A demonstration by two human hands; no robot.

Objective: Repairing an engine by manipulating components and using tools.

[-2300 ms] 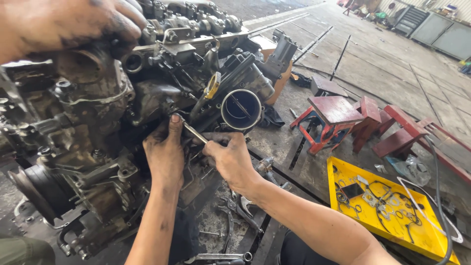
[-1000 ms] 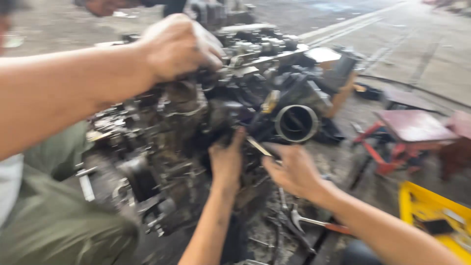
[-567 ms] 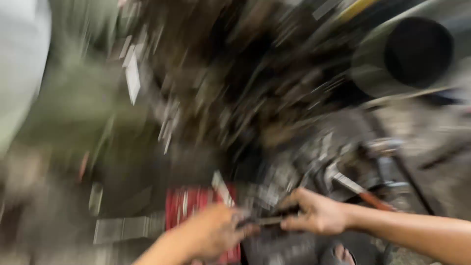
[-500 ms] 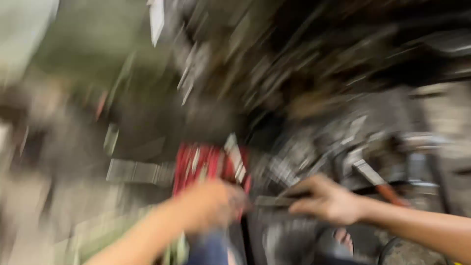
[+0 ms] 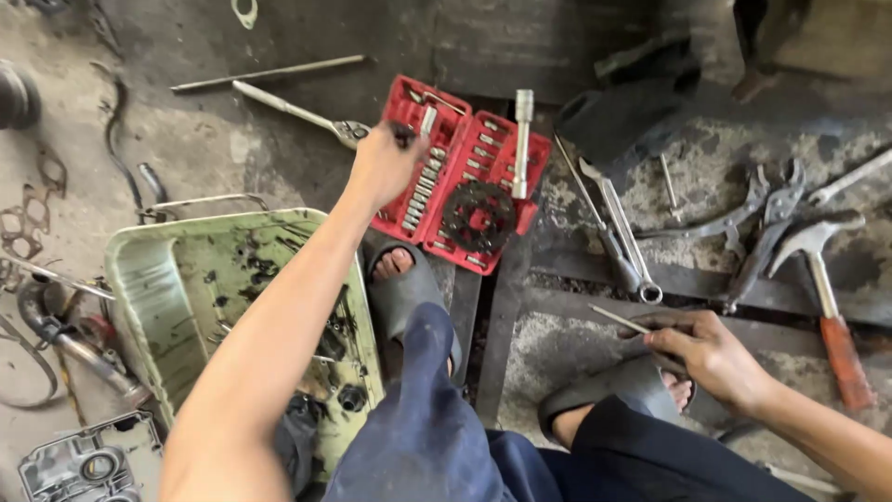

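Observation:
I look down at an oily workshop floor. My left hand (image 5: 379, 169) reaches out over an open red socket case (image 5: 435, 110) and pinches a small dark socket (image 5: 402, 134) at its fingertips. A black toothed sprocket (image 5: 477, 216) and a chrome extension bar (image 5: 522, 139) lie on the case. My right hand (image 5: 714, 351) rests low by my right sandalled foot (image 5: 621, 390), closed on a thin metal tool (image 5: 617, 321) that points left.
A ratchet handle (image 5: 295, 112) and a long rod (image 5: 269, 72) lie left of the case. Spanners (image 5: 621, 237), pliers (image 5: 764, 231) and a red-handled hammer (image 5: 827, 297) lie to the right. A dirty green tray (image 5: 177, 288) with parts sits at left, beside my left foot (image 5: 401, 279).
The view has swung down from the engine block to the floor. My left hand left the engine and moved to the red socket case; my right hand still holds the thin tool.

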